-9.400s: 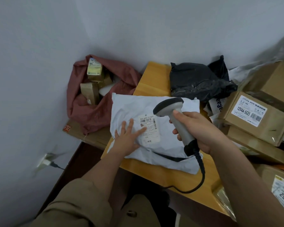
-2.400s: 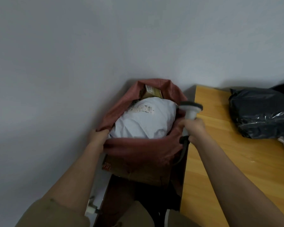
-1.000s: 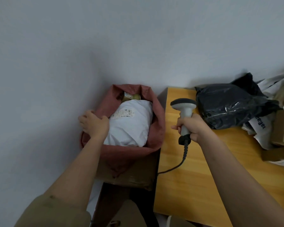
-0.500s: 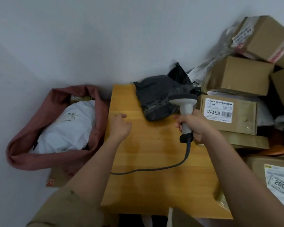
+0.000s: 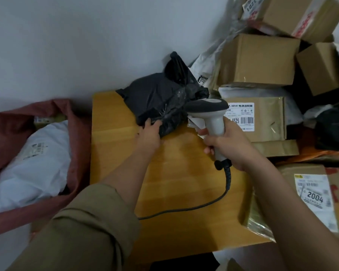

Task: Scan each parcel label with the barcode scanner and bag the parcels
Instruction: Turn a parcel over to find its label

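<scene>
A black plastic parcel [image 5: 160,98] lies at the far side of the wooden table [image 5: 170,192]. My left hand [image 5: 149,135] grips its near edge, fingers curled under the plastic. My right hand [image 5: 229,145] holds the grey barcode scanner [image 5: 211,118] upright by its handle, just right of the black parcel; its cord [image 5: 204,204] trails across the table. The red bag [image 5: 74,153] stands left of the table with a white parcel [image 5: 33,165] inside, label up.
Cardboard boxes [image 5: 256,59] are stacked at the right, one [image 5: 262,118] with a barcode label facing me. A box labelled 2004 [image 5: 313,192] sits at the near right. The wall [image 5: 86,45] closes the far side.
The white parcel went from the table into the red bag. My left hand left the bag, crossed the table and took hold of the black parcel's edge. The scanner stayed in my right hand.
</scene>
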`<state>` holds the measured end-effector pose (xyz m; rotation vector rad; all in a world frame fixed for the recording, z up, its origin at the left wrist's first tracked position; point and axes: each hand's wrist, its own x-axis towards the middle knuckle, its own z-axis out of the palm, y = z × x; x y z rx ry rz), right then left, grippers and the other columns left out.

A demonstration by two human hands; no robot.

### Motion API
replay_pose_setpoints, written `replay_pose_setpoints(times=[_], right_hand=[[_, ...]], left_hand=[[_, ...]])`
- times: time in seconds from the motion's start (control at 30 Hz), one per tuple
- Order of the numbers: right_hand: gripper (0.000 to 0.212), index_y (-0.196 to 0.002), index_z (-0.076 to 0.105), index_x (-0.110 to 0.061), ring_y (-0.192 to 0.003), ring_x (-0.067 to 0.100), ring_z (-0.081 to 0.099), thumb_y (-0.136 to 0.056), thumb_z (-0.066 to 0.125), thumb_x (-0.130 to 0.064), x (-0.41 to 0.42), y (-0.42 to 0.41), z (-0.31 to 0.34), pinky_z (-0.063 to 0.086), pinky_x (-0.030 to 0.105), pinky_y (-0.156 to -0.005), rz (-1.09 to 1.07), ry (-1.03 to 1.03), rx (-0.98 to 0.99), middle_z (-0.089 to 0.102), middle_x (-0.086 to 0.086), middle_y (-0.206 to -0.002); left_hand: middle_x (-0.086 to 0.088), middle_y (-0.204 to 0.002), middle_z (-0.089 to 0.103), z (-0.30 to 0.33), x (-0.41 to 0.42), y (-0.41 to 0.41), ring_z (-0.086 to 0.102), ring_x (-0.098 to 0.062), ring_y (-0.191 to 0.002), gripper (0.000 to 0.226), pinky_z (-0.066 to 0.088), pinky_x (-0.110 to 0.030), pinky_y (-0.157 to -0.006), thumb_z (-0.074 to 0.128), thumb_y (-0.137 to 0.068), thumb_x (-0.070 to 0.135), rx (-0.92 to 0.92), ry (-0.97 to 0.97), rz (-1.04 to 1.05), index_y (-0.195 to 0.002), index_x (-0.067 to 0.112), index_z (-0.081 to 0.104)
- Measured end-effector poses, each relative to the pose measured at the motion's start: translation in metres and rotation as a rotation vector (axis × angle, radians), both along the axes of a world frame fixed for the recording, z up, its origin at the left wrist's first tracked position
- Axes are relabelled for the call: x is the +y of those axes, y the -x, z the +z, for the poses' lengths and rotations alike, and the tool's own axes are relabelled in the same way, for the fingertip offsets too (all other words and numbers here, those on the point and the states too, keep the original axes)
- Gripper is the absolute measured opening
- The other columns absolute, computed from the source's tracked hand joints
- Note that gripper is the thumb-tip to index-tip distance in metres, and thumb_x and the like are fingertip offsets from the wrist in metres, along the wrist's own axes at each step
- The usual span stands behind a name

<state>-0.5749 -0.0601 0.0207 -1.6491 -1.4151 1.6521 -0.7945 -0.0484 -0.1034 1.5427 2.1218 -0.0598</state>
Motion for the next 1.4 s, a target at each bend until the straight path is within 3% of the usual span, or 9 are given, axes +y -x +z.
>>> replay_pose_setpoints(times=[0.3, 0.47, 0.57, 0.67, 0.77, 1.0, 1.13, 1.27, 1.4], right_hand=[[0.030, -0.110, 0.055, -0.009, -0.051, 0.012, 0.061, -0.085, 0.059, 0.009, -0.004, 0.004, 0.011, 0.051, 0.032, -0.056, -0.024, -0.038, 0.008, 0.068, 0.005, -0.097], [0.029, -0.105, 0.054, -0.013, -0.053, 0.014, 0.062, -0.087, 0.059, 0.008, -0.003, 0.016, 0.026, 0.050, 0.028, -0.053, -0.037, -0.089, 0.069, 0.069, 0.006, -0.098], [0.032, -0.105, 0.054, -0.016, -0.054, 0.016, 0.061, -0.086, 0.059, 0.009, -0.002, 0.026, 0.034, 0.050, 0.030, -0.055, -0.083, -0.114, 0.128, 0.071, 0.006, -0.096], [0.033, -0.102, 0.054, -0.017, -0.052, 0.013, 0.061, -0.085, 0.058, 0.011, -0.003, 0.040, 0.038, 0.051, 0.029, -0.055, -0.179, -0.121, 0.199, 0.070, 0.005, -0.092], [0.030, -0.105, 0.053, -0.013, -0.050, 0.010, 0.061, -0.087, 0.057, 0.010, -0.004, 0.053, 0.035, 0.053, 0.024, -0.053, -0.265, -0.106, 0.248, 0.068, 0.004, -0.087], [0.036, -0.101, 0.052, -0.018, -0.049, 0.013, 0.060, -0.084, 0.056, 0.013, -0.012, 0.067, 0.007, 0.048, 0.024, -0.047, -0.190, 0.002, 0.181, 0.068, 0.012, -0.091], [0.035, -0.100, 0.052, -0.019, -0.053, 0.015, 0.062, -0.085, 0.057, 0.012, -0.019, 0.070, -0.010, 0.048, 0.026, -0.050, -0.162, 0.058, 0.132, 0.066, 0.015, -0.096], [0.036, -0.102, 0.051, -0.021, -0.052, 0.013, 0.063, -0.086, 0.057, 0.011, -0.022, 0.072, -0.020, 0.049, 0.023, -0.048, -0.140, 0.079, 0.129, 0.066, 0.016, -0.099], [0.037, -0.109, 0.051, -0.019, -0.051, 0.011, 0.063, -0.086, 0.059, 0.010, -0.023, 0.070, -0.026, 0.049, 0.023, -0.048, -0.097, 0.077, 0.083, 0.066, 0.015, -0.101]], left_hand=[[-0.018, -0.124, 0.050, 0.001, -0.011, 0.011, 0.051, -0.038, -0.107, 0.022, 0.046, -0.044, -0.089, 0.039, -0.095, -0.003, 0.024, -0.048, -0.117, -0.110, 0.005, 0.054], [-0.002, -0.073, 0.035, 0.030, -0.024, 0.029, 0.034, -0.018, -0.063, 0.030, 0.029, -0.032, -0.057, 0.039, -0.101, 0.014, -0.440, -0.177, 0.189, -0.075, 0.019, 0.027], [-0.007, -0.093, 0.050, 0.057, -0.025, 0.041, 0.055, -0.024, -0.083, 0.018, 0.054, -0.042, -0.072, 0.035, -0.105, 0.023, -0.767, -0.092, 0.397, -0.090, 0.014, 0.041], [-0.018, -0.118, 0.064, 0.079, -0.033, 0.058, 0.067, -0.035, -0.103, 0.026, 0.057, -0.048, -0.077, 0.042, -0.102, 0.022, -1.349, -0.031, 0.615, -0.120, 0.006, 0.053], [-0.019, -0.119, 0.067, 0.076, -0.059, 0.079, 0.069, -0.031, -0.103, 0.035, 0.058, -0.043, -0.075, 0.045, -0.098, 0.028, -1.552, 0.014, 0.646, -0.125, 0.010, 0.060], [-0.006, -0.090, 0.067, 0.014, -0.141, 0.101, 0.062, -0.022, -0.080, 0.026, 0.054, -0.035, -0.076, 0.048, -0.098, 0.035, -0.645, 0.482, 0.838, -0.092, 0.013, 0.060], [-0.007, -0.084, 0.045, 0.004, -0.137, 0.095, 0.049, -0.025, -0.070, 0.024, 0.043, -0.038, -0.070, 0.055, -0.092, 0.016, -0.358, -0.036, 0.817, -0.076, 0.008, 0.040], [-0.019, -0.125, 0.044, 0.012, -0.115, 0.079, 0.046, -0.039, -0.113, 0.039, 0.041, -0.046, -0.091, 0.056, -0.090, 0.024, 0.008, -0.385, 0.354, -0.124, 0.007, 0.046], [0.012, -0.162, -0.007, -0.001, -0.100, 0.048, -0.008, -0.032, -0.148, 0.070, 0.011, -0.055, -0.117, 0.045, -0.092, 0.063, -0.117, -0.110, -0.061, -0.151, 0.047, 0.010]])
